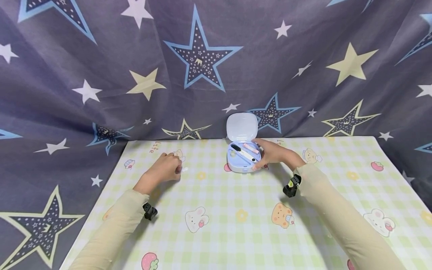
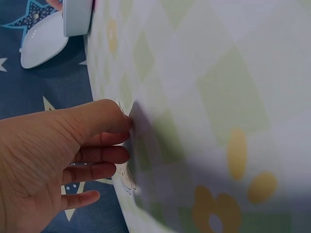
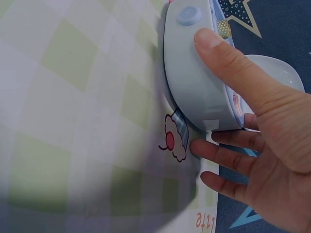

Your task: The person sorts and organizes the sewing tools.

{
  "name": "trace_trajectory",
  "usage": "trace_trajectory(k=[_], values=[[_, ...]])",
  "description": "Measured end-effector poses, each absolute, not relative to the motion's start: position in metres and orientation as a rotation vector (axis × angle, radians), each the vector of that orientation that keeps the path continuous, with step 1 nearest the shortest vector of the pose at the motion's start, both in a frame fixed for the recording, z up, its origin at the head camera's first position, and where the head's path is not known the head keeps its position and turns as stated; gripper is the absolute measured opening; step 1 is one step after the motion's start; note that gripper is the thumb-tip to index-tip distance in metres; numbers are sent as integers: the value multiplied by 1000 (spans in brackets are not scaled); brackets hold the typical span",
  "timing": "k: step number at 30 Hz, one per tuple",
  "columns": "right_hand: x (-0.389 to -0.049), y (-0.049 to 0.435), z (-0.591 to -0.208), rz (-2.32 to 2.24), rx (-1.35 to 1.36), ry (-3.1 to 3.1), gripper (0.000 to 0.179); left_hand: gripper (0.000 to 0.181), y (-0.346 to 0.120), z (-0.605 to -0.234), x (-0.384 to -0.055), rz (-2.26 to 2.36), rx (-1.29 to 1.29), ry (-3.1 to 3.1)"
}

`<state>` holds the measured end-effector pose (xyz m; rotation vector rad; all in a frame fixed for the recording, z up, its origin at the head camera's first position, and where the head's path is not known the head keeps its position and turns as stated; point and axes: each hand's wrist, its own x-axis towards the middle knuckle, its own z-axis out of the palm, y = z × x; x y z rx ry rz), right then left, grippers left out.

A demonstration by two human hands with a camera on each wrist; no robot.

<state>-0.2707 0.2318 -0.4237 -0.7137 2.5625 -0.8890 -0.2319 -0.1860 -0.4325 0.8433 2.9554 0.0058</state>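
A rounded light-blue case (image 1: 239, 169) sits near the table's far edge, its white lid (image 1: 242, 126) raised behind it. Inside lie a slim black-and-white pen-like tool (image 1: 245, 153) and a small pink-and-white piece (image 1: 251, 148). My right hand (image 1: 271, 150) grips the case's right side. The right wrist view shows the thumb (image 3: 214, 43) on its pale outer wall (image 3: 194, 73), and the other fingers lie around its far side. Left of the case, my left hand (image 1: 165, 167) hovers low over the cloth, fingers loosely bent, with nothing visible in them.
A green-and-white checked tablecloth (image 1: 219, 198) printed with cartoon animals, flowers and strawberries covers the table. Behind it hangs a dark curtain (image 1: 216, 101) with stars. Each wrist carries a small black camera, such as the right one (image 1: 291, 185).
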Motion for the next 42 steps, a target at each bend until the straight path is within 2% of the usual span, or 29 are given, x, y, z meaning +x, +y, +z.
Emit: trace_trajectory(k=[21,34,42], values=[[-272,232,-424,-918,-715,2549,108,22,-184,-435,-236,-12,839,2968],[-270,231,-424,-892,-720,2564,108,24,-181,-438,-237,-15,990,3091],[-270,231,-423,-904,-738,2556,104,17,-164,-427,-239,-34,1119,3146]])
